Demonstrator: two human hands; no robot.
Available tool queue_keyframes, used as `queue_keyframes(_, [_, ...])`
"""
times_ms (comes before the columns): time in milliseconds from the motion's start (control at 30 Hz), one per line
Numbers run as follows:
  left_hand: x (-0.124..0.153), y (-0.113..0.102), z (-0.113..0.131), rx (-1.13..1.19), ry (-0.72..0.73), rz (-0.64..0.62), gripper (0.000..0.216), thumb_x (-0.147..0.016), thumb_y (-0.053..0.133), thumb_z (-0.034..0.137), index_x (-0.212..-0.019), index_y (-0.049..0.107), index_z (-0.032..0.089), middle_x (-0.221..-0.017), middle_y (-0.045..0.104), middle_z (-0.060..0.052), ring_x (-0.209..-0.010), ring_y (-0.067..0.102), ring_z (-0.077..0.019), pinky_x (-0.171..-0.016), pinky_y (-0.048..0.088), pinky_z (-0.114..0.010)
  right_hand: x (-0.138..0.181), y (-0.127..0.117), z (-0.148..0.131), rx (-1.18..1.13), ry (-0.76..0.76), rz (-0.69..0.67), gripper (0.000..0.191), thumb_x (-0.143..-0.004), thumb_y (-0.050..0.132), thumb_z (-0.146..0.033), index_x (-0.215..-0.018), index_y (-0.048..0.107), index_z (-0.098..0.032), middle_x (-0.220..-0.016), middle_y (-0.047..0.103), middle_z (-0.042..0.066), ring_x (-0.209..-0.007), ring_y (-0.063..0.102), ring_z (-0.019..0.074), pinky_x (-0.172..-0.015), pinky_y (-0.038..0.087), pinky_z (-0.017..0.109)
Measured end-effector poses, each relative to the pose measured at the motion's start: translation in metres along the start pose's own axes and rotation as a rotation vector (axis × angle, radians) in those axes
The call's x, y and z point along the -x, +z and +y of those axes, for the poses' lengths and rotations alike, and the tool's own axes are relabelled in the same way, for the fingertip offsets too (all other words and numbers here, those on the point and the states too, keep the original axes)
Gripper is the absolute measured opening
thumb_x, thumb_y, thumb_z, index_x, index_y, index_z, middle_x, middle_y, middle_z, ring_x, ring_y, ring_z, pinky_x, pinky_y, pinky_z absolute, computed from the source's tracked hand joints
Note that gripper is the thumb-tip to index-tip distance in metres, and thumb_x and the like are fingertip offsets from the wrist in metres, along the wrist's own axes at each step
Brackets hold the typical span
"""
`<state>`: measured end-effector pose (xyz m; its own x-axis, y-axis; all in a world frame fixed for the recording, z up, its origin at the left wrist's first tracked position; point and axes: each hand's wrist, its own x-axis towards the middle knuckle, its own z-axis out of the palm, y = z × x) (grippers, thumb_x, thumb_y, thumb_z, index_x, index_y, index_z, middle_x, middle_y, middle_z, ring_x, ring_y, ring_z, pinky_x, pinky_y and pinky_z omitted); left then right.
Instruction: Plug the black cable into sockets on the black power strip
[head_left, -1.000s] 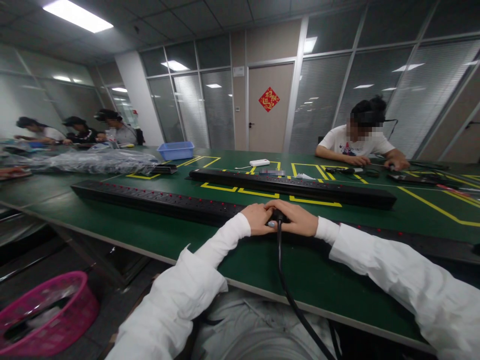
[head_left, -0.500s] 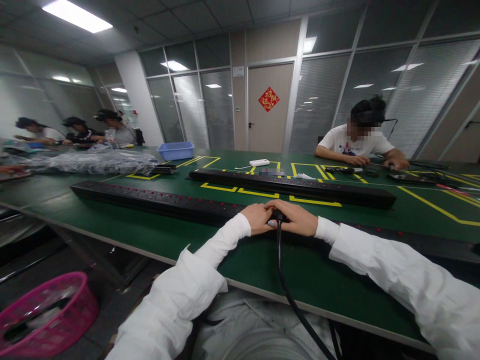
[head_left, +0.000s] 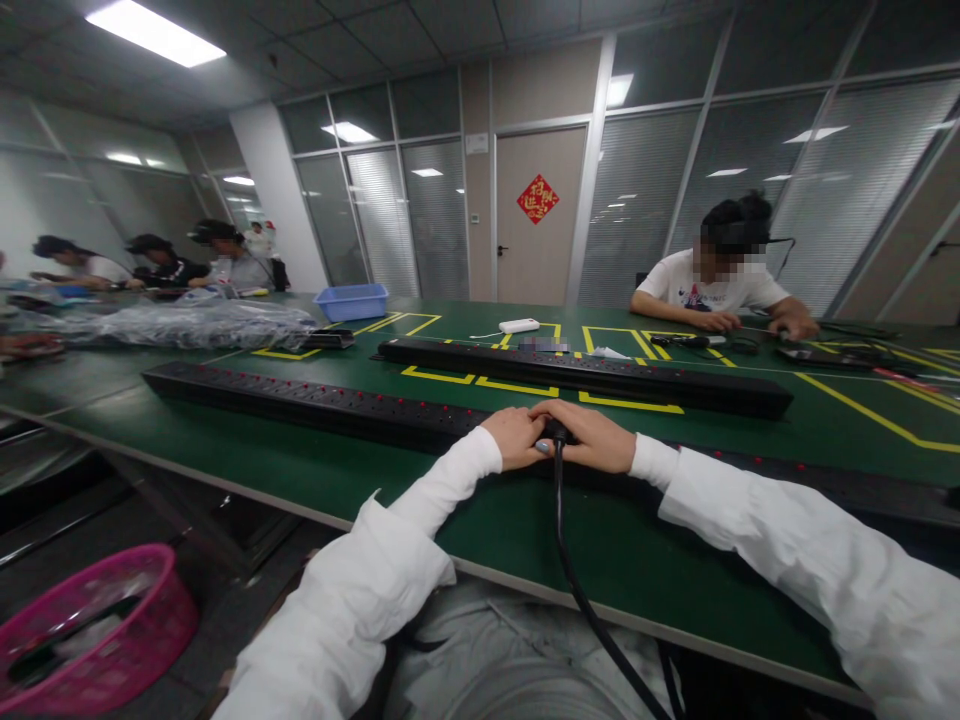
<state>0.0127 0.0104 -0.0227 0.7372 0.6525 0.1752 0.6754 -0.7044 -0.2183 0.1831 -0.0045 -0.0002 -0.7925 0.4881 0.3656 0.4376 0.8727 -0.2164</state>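
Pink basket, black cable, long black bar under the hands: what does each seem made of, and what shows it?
Pink basket: probably moulded plastic, slightly glossy; even colour, regular wall openings.
Black cable: likely a smooth rubber or plastic sheath; it bends evenly, with highlights.
Long black bar: painted metal or plastic; straight edges and satin sheen leave it open.

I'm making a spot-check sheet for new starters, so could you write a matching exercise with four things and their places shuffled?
1. Black cable
2. Blue bin
3. Pink basket
4. Red diamond sign

A. On the door
B. Lower left, below the tabletop
C. Running down from between the left hand and right hand
D. On the table, toward its far side

Pairs: 1-C, 2-D, 3-B, 4-A
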Motion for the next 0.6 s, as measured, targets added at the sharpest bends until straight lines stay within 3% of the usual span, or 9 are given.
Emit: queue_keyframes(600, [-0.0007, 0.0013, 0.0008, -0.005, -0.028, 0.017, 0.039, -0.082, 0.025, 0.042, -0.098, 0.046, 0.014, -0.097, 0.055, -0.012, -0.085, 0.055, -0.0248, -0.074, 0.044, -0.037, 0.0000, 0.0009, 0.0011, -0.003, 0.010, -0.003, 0.039, -0.080, 0.042, -0.040, -0.112, 0.038, -0.019, -0.109, 0.048, 0.009, -0.098, 0.046, 0.0195, -0.082, 0.038, 0.033])
